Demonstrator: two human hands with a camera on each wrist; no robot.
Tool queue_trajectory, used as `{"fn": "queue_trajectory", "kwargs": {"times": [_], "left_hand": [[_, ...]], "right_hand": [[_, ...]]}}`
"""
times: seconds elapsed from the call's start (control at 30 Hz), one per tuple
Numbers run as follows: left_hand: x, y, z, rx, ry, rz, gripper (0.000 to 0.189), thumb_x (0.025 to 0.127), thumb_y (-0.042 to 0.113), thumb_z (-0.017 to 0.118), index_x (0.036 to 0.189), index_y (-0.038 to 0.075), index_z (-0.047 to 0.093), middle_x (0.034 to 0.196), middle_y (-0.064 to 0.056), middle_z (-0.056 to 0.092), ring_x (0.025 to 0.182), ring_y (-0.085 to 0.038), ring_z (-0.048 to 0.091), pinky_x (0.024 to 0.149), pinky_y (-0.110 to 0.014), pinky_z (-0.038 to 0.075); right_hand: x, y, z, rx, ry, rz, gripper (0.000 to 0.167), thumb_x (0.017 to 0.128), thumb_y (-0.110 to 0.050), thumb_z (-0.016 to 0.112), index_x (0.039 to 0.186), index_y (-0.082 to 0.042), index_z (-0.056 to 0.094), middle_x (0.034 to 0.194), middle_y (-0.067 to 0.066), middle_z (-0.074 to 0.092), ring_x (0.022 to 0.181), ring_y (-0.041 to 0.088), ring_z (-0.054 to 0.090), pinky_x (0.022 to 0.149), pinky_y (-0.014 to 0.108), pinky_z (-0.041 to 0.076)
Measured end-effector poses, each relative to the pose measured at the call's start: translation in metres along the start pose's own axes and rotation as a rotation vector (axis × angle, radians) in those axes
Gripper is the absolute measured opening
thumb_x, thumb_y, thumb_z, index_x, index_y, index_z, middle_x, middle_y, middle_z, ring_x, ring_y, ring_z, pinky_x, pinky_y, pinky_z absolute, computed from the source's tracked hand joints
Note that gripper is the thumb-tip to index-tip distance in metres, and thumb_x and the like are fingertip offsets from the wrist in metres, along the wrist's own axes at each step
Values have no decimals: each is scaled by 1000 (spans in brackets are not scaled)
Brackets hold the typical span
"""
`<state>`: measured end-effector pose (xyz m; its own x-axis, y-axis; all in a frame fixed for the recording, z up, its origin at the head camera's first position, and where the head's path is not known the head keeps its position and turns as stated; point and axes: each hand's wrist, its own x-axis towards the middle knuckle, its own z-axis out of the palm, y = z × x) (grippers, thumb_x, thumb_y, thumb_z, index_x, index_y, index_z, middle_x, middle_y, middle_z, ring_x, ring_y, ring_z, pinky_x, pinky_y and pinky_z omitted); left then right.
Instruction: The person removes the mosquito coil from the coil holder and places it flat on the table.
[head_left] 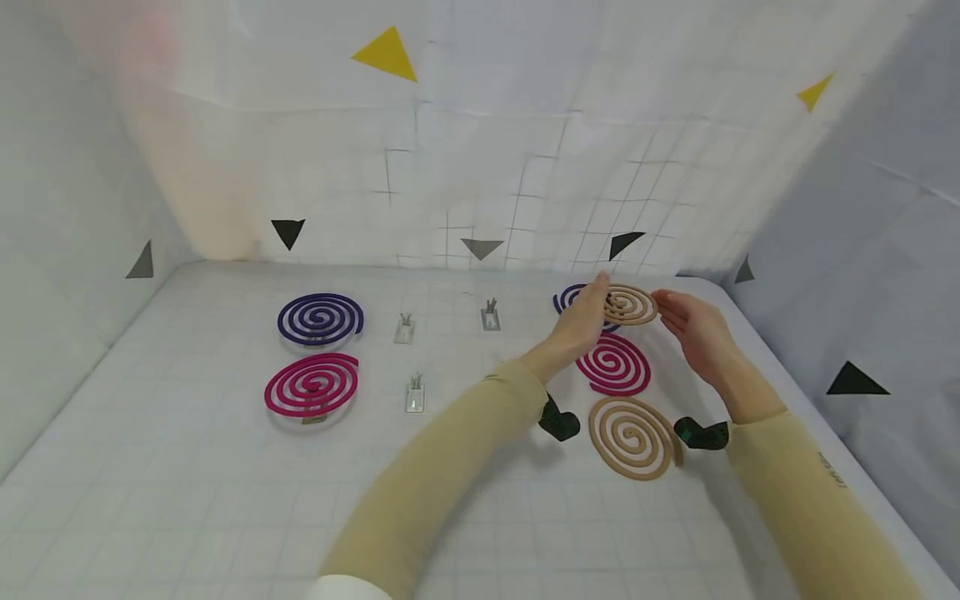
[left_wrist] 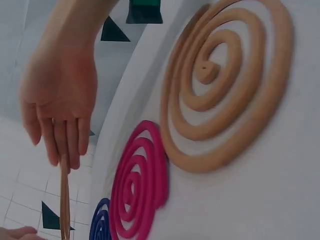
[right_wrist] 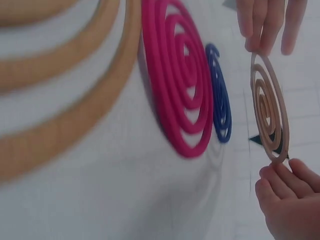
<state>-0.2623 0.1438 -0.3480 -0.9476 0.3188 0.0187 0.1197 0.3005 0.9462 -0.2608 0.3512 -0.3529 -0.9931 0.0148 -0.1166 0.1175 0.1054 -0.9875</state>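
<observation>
Between the fingertips of both hands, a tan mosquito coil is held by its opposite edges above the far right of the table. My left hand touches its left edge with nearly straight fingers. On the opposite edge, my right hand rests its extended fingers, palm facing inward. Partly hidden behind the left hand and held coil is a blue coil. Nearer lie a pink coil and another tan coil.
At left, a blue coil and a pink coil sit raised on small stands. Several metal coil stands with upright prongs stand mid-table. White sheeting with coloured triangles encloses the back and sides.
</observation>
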Motion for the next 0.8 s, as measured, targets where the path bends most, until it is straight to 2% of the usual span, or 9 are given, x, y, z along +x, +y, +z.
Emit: {"fn": "queue_trajectory", "kwargs": {"times": [0.1, 0.3, 0.53, 0.6, 0.67, 0.73, 0.8], "left_hand": [[7, 0, 9, -42, -13, -8, 80, 100, 66, 2, 159, 18, 28, 162, 1, 33, 150, -22, 29, 124, -35, 22], [17, 0, 22, -123, 11, -46, 83, 100, 67, 1, 157, 15, 32, 162, -2, 34, 150, -21, 28, 124, -33, 21], [30, 0, 34, -166, -37, -5, 81, 100, 66, 1, 159, 16, 28, 163, 0, 30, 151, -18, 25, 124, -31, 19], [33, -1, 37, -156, -33, -9, 82, 100, 65, 1, 158, 15, 30, 163, 0, 32, 151, -18, 27, 124, -31, 20], [35, -2, 41, -138, -26, -17, 82, 101, 65, 1, 157, 15, 33, 161, -1, 35, 150, -18, 29, 124, -31, 21], [36, -4, 45, -128, -18, -27, 82, 101, 64, 1, 156, 14, 36, 160, -1, 37, 149, -17, 31, 123, -30, 23], [37, -6, 50, -122, -24, -34, 82, 101, 64, 2, 156, 14, 36, 160, 0, 37, 149, -17, 31, 123, -29, 23]], "right_hand": [[3, 4, -12, 18, 5, 21, 68, 109, -42, 34, 159, -1, 13, 168, 14, 12, 155, 24, 11, 126, 34, 8], [11, 11, -29, 53, 7, 69, 69, 108, -44, 34, 160, -4, 10, 168, 11, 10, 155, 21, 9, 126, 32, 7], [21, 11, -47, 142, 35, 100, 67, 108, -41, 36, 161, -7, 12, 168, 6, 15, 154, 14, 12, 126, 27, 7], [22, 12, -50, 167, 37, 104, 60, 108, -40, 37, 159, -11, 21, 167, 3, 18, 154, 13, 13, 126, 26, 7], [23, 13, -52, 192, 42, 108, 47, 108, -38, 38, 150, -17, 37, 165, 1, 24, 154, 13, 14, 126, 27, 7], [22, 16, -55, 212, 55, 113, 32, 108, -37, 40, 134, -21, 51, 162, 1, 30, 154, 13, 15, 126, 27, 8], [22, 18, -56, 230, 67, 123, 23, 108, -36, 41, 117, -23, 57, 159, 2, 33, 154, 14, 16, 125, 27, 9]]}}
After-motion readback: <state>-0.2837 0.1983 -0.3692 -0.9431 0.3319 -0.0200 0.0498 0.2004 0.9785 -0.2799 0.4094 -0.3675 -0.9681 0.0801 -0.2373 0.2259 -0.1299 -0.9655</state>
